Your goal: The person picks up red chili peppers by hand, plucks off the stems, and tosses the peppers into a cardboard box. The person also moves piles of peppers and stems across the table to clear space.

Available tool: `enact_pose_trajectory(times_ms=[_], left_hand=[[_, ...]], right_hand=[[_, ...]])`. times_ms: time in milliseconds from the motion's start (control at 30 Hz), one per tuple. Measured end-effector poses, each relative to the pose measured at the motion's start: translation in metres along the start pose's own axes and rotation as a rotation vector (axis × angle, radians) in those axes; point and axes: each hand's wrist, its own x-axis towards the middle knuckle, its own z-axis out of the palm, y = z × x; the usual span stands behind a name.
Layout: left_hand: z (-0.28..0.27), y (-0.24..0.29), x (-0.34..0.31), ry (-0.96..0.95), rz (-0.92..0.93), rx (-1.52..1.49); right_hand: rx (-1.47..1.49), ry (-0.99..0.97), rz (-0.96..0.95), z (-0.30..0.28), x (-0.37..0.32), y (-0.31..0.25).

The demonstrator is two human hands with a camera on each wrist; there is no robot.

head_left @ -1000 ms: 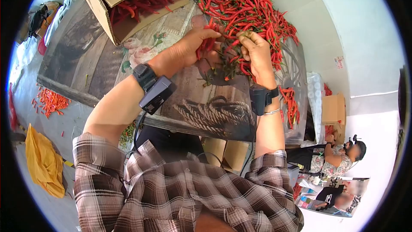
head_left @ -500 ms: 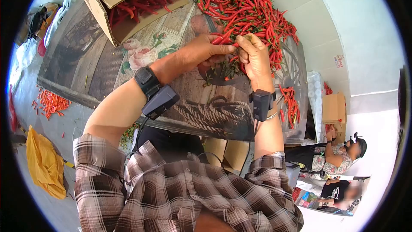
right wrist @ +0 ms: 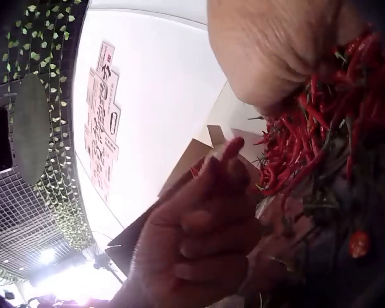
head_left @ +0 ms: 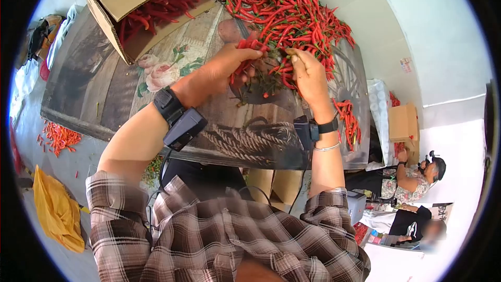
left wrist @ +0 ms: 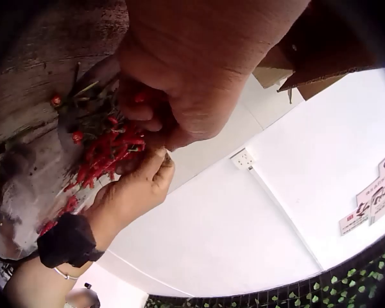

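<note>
Several red chilies are gripped in my left hand, their ends showing past the thumb; in the right wrist view one red chili sticks up above the curled fingers. My right hand is a short way to the right, thumb and forefinger pinching a small dark stem at their tips. Behind both hands lies a large heap of red chilies with green stems. Loose green stems and a few chilies lie on the table below the fingers.
An open cardboard box on its side holds red chilies at the back left of the table. A small chili bunch lies right of my right wrist. Red pieces and a yellow sack are on the floor. Another person sits at right.
The hands came together at the fingertips half a second ago and are now apart again, the left keeping its chilies. The head view has shifted slightly.
</note>
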Motion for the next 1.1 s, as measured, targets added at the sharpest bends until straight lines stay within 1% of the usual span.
enact_pose_trajectory(times_ms=[33, 67, 167, 200, 267, 300, 400, 433, 467, 533, 567, 667, 700, 767, 833, 867, 933, 967, 1000, 1033, 1067, 1100], left_hand=[[-0.003, 0.0, 0.0, -0.029, 0.014, -0.062], [-0.003, -0.001, 0.001, -0.03, 0.016, -0.065], [-0.003, -0.002, 0.003, 0.004, 0.05, -0.118], [-0.004, 0.0, 0.001, -0.028, 0.039, -0.147], [-0.004, 0.004, 0.001, -0.06, 0.032, -0.174], [-0.004, 0.004, 0.001, -0.051, 0.031, -0.154], [-0.004, 0.006, -0.002, -0.038, 0.029, -0.145], [-0.002, 0.007, -0.004, -0.037, 0.03, -0.155], [-0.001, 0.009, -0.005, -0.036, 0.028, -0.156], [0.002, 0.01, -0.007, 0.001, 0.035, -0.123], [0.002, 0.01, -0.007, -0.001, 0.033, -0.121], [0.0, 0.007, -0.005, 0.021, 0.044, -0.128], [-0.001, 0.006, -0.004, -0.012, 0.05, -0.166], [-0.003, 0.004, 0.0, -0.054, 0.054, -0.203], [-0.006, 0.003, 0.002, 0.069, 0.062, -0.137], [-0.006, 0.002, 0.003, 0.069, 0.064, -0.138], [-0.004, 0.004, 0.0, 0.146, 0.085, -0.127], [-0.003, 0.005, -0.002, 0.15, 0.087, -0.128], [0.0, 0.005, -0.004, 0.148, 0.125, -0.039], [0.003, 0.004, -0.005, 0.145, 0.161, 0.051], [0.006, 0.003, -0.007, 0.146, 0.159, 0.052], [0.01, 0.002, -0.008, 0.132, 0.208, 0.055]], right_hand=[[-0.107, 0.031, -0.013, -0.011, 0.001, -0.005], [-0.134, 0.119, -0.088, -0.018, 0.005, 0.002], [-0.252, 0.264, 0.018, -0.038, 0.023, 0.023], [-0.251, 0.268, 0.018, -0.041, 0.029, 0.032], [-0.515, 0.272, 0.061, -0.042, 0.04, 0.047], [-0.591, 0.22, 0.11, -0.04, 0.042, 0.051], [-0.591, 0.187, 0.114, -0.026, 0.045, 0.061], [-0.541, 0.178, 0.066, -0.022, 0.045, 0.062], [-0.54, 0.176, 0.067, -0.017, 0.043, 0.064], [-0.419, 0.132, -0.009, 0.001, 0.032, 0.042], [-0.308, 0.121, -0.028, 0.007, 0.027, 0.029], [-0.185, 0.14, -0.027, 0.019, 0.014, -0.017], [-0.186, 0.141, -0.026, 0.025, 0.01, -0.024], [-0.106, 0.144, -0.196, 0.035, 0.003, -0.035], [-0.131, 0.086, -0.193, 0.042, -0.004, -0.043], [-0.131, 0.072, -0.199, 0.045, -0.005, -0.043], [-0.128, 0.067, -0.186, 0.047, -0.005, -0.037], [-0.126, 0.065, -0.171, 0.047, -0.005, -0.035], [-0.123, 0.063, -0.173, 0.046, -0.005, -0.033], [-0.102, 0.043, -0.104, 0.044, -0.004, -0.03], [-0.083, 0.024, -0.032, 0.042, -0.004, -0.028], [0.021, 0.041, 0.044, 0.042, -0.003, -0.027]])
